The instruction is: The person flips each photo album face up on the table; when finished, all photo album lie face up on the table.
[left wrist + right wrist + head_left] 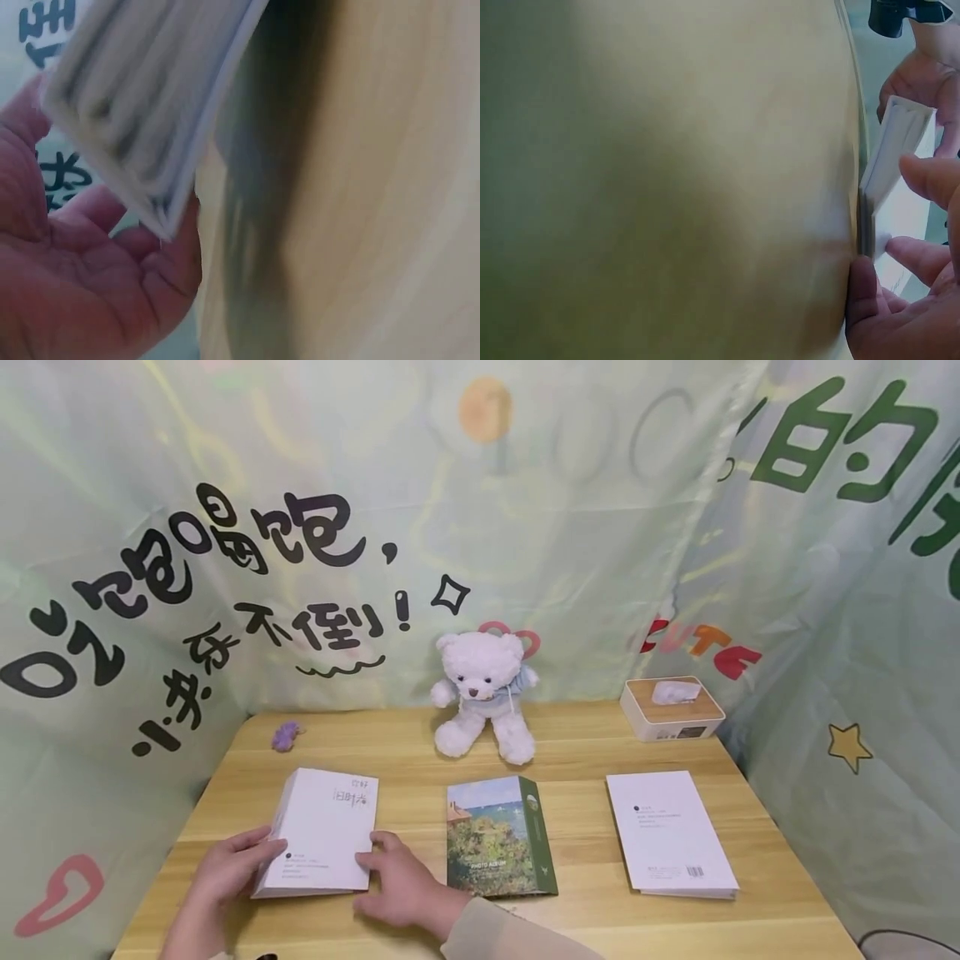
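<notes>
A thick white photo album [330, 827] with handwritten-style characters on its cover lies on the left of the table, its left side raised. My left hand [232, 868] grips its left edge, thumb on the cover; in the left wrist view, the layered page ends show beside that hand [97, 277]. At the opposite edge my right hand [405, 881] holds the album, fingers at its side and on the cover's rim. Right of this hand lies a photo album with a painted garden cover [487, 843] and green spine. Another white album [667, 835] with a barcode lies farther right.
A white teddy bear [483, 693] in a blue top sits at the back middle. A tissue box [672, 708] stands at the back right, and a purple scrunchie-like item [285, 737] at the back left. Printed cloth [585, 568] hangs around the wooden table [577, 743].
</notes>
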Available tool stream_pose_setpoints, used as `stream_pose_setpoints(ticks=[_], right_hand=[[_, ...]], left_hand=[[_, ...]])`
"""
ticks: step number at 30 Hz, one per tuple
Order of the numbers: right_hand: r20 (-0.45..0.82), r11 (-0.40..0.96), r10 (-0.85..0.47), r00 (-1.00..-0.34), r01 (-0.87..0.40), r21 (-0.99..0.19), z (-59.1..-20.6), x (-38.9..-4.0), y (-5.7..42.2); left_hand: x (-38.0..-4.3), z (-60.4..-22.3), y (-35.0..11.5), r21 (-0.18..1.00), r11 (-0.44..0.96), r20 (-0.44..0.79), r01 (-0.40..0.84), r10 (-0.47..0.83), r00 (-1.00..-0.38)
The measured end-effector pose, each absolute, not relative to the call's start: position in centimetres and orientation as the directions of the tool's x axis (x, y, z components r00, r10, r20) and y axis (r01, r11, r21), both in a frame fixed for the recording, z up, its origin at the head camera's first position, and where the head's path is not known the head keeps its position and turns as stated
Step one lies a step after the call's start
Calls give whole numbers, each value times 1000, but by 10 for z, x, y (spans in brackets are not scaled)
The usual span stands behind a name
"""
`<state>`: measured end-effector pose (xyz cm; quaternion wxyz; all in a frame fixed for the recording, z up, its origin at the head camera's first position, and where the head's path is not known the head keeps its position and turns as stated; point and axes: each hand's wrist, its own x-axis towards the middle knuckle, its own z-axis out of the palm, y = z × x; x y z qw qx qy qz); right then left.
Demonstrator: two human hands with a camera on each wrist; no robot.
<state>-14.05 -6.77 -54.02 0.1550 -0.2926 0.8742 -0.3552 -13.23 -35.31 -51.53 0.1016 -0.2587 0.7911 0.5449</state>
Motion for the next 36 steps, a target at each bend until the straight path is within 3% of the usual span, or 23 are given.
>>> stream_pose_setpoints(ticks=[17, 29, 36], right_hand=[[-17, 602, -640, -769, -488, -632, -545, -139, -72], [29, 656, -539, -841, -442, -612, -546, -138, -80], [56, 644, -544, -837, -460, -612, -546, -137, -79]], left_hand=[[-130, -529, -331, 760, 405, -308, -508, -463, -831], [-128, -527, -324, 759, 405, -285, -510, -497, -819], [-127, -525, -323, 754, 417, -277, -507, -499, -821]])
